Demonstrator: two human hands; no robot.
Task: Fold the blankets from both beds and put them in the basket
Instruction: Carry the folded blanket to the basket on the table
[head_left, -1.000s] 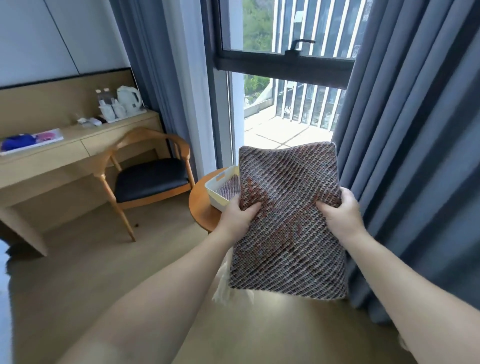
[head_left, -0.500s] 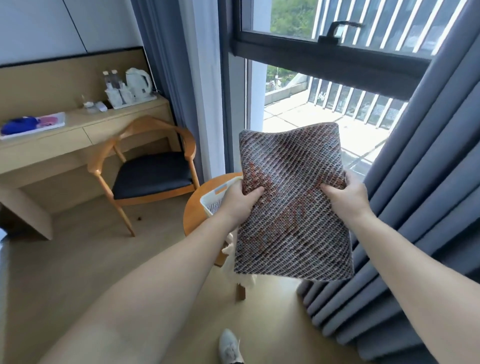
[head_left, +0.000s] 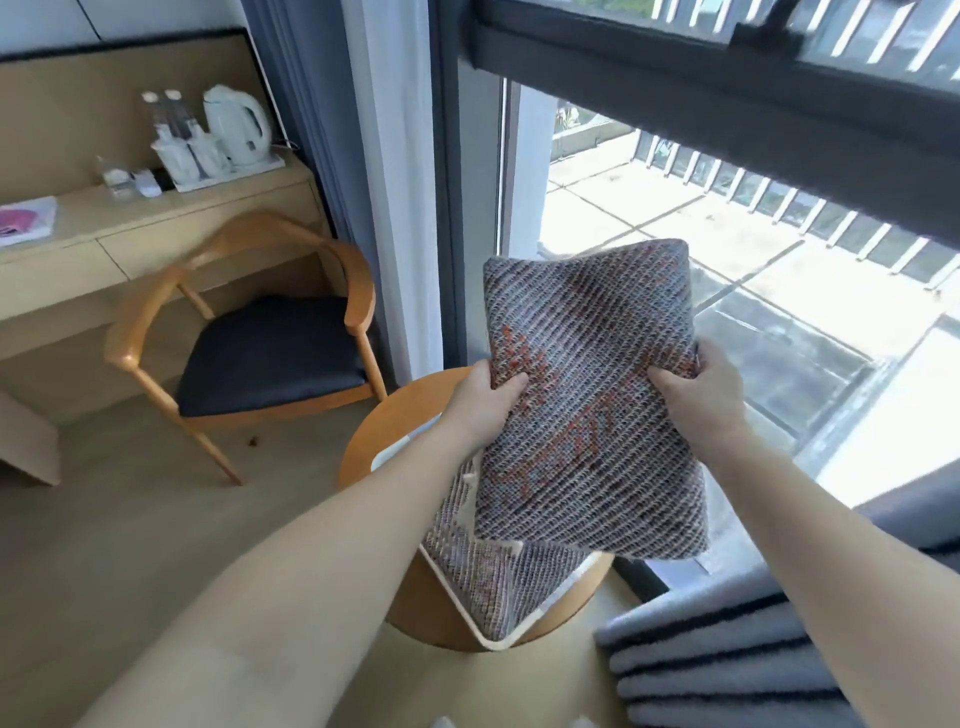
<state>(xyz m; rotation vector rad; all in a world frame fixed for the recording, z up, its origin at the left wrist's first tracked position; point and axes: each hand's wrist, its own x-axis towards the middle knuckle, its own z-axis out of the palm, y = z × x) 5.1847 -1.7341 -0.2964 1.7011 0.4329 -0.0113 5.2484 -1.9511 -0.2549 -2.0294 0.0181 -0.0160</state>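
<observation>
Placing step: the folded blanket (head_left: 592, 415) is held above the basket (head_left: 511, 642) on the round worktop (head_left: 400, 415), clamped at both sides by left grip (head_left: 480, 402) and right grip (head_left: 701, 395); lowering onto the stowed blanket (head_left: 498, 582) is called for.

**Two surfaces and the floor**

A round wooden surface (head_left: 410, 415) by the window carries a white basket (head_left: 511, 642), whose near corner reaches the front edge. The long desk surface (head_left: 130, 213) against the wall holds a tray (head_left: 228, 176) with a white kettle (head_left: 236, 127) and bottles (head_left: 161, 111), plus a pink booklet (head_left: 23, 221). A wooden chair (head_left: 249, 332) stands on the floor (head_left: 130, 545).
</observation>
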